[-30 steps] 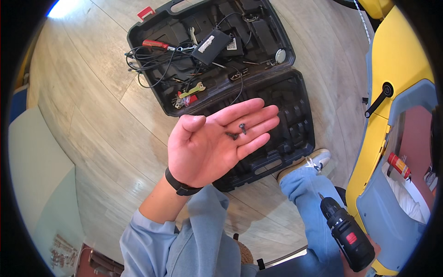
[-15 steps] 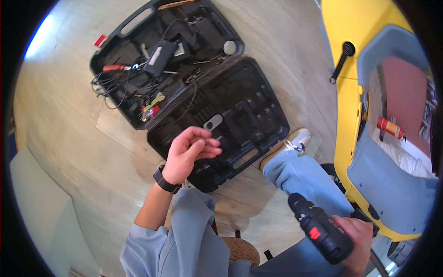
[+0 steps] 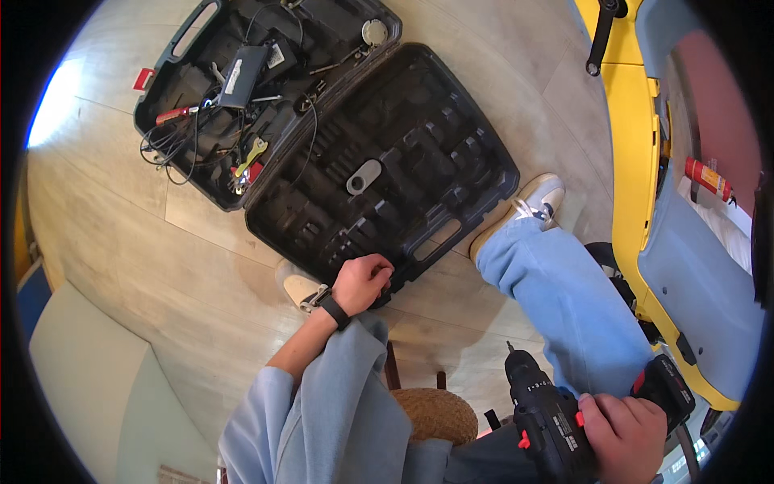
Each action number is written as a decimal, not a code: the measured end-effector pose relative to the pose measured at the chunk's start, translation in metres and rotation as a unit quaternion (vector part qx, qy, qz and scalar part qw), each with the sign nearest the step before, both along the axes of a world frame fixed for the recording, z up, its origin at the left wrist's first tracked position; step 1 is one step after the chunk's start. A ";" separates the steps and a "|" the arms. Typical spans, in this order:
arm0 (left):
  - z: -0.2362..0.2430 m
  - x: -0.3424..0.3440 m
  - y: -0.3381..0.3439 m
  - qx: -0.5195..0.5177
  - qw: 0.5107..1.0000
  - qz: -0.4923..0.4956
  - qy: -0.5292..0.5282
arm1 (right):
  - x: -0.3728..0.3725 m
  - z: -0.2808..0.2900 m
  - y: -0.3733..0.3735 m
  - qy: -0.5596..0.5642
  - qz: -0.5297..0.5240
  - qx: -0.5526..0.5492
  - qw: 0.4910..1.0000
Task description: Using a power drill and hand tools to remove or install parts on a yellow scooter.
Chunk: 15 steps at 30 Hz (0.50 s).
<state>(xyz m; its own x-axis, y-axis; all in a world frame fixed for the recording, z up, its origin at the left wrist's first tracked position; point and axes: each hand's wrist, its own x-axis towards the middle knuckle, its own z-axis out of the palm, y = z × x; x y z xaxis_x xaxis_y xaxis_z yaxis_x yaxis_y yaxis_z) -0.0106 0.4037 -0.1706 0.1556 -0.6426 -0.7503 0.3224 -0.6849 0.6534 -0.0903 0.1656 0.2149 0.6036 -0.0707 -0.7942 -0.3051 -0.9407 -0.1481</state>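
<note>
The left hand (image 3: pixel 363 282) is curled into a fist against the near edge of the open black tool case (image 3: pixel 387 185), while the right hand (image 3: pixel 625 436) wraps its fingers tight around the cordless drill (image 3: pixel 544 419).

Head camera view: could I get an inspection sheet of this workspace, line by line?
Surface: pale wood-plank floor.
Job's things: black and red cordless drill; open black tool case lying flat, its near half with moulded slots mostly vacant.
Clutter: red-handled tool, yellow-green tool and a grey box in the far half.
Hands: left hand closed in a fist at the case's near edge, contents hidden; right hand gripping the drill's handle.
Cables: black wires tangled in the far half.
Surroundings: yellow and blue frame, woven stool.
</note>
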 end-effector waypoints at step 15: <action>-0.014 -0.016 0.043 0.071 0.974 -0.023 -0.214 | 0.013 -0.003 0.013 0.040 0.018 0.007 0.999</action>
